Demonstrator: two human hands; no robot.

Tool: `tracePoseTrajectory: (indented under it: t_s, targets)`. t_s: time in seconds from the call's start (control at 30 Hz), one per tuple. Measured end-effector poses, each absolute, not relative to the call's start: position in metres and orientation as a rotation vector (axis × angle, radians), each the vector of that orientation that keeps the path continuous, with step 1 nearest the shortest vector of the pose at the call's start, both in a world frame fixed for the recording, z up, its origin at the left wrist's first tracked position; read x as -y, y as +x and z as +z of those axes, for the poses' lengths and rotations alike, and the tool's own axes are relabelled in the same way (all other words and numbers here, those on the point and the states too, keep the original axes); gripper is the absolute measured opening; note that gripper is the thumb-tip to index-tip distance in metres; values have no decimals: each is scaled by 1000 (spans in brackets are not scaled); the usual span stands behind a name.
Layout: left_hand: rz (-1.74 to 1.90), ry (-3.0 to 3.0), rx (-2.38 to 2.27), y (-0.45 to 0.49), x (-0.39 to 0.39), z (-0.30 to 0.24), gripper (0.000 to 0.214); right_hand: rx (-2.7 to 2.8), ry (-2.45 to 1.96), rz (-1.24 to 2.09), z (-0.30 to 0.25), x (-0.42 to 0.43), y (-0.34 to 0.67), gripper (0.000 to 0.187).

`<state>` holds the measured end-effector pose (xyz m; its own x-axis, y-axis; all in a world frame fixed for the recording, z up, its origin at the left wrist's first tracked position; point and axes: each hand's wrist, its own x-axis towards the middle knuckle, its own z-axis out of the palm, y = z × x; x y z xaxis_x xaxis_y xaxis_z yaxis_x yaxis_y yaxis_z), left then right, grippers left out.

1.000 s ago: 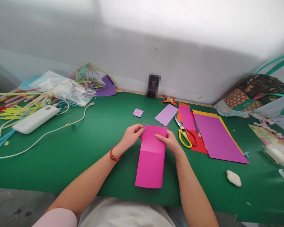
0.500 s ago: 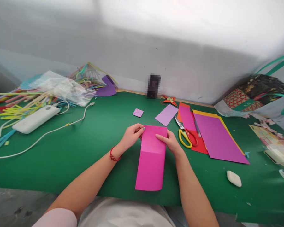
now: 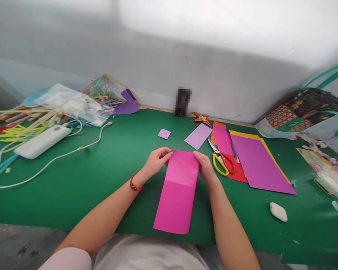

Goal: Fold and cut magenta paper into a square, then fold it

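Observation:
A long magenta sheet of paper (image 3: 176, 191) with a crease across its middle hangs between my hands, its lower end toward my body. My left hand (image 3: 159, 159) pinches its top left corner. At the top right corner, my right hand (image 3: 205, 165) grips the edge, thumb on the front; its other fingers are mostly hidden. Beyond the sheet lie a small folded lilac paper square (image 3: 164, 134) and a flat lilac rectangle (image 3: 198, 136). Scissors (image 3: 220, 159) with yellow and red handles rest to the right of my right hand.
Purple sheets (image 3: 261, 163), a pen (image 3: 234, 152) and a white case (image 3: 278, 212) lie on the right, with a patterned bag (image 3: 295, 116) behind. On the left are a white power strip (image 3: 43, 141), its cable and many coloured strips (image 3: 19, 131). An orange paper star (image 3: 202, 118) sits near the wall.
My right thumb has slid from the sheet's face up to its top right corner. The sheet's lower end has swung slightly left and toward me. My left hand keeps its pinch.

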<state>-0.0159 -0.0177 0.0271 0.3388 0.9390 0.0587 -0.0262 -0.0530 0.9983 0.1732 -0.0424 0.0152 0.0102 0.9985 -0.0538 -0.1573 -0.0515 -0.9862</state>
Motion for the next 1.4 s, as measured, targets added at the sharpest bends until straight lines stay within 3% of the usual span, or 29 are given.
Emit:
tracePoseTrajectory:
  t_s: [0.33, 1.0, 1.4]
  targets:
    - [1035, 1350, -942, -17, 17, 24, 21, 1201, -1199, 1265, 19, 41, 174, 50]
    - [1093, 1383, -1015, -19, 14, 25, 22, 1130, -1142, 1368, 14, 43, 175, 49]
    - [1090, 1364, -993, -18, 14, 23, 24, 1272, -1253, 1197, 23, 46, 167, 54]
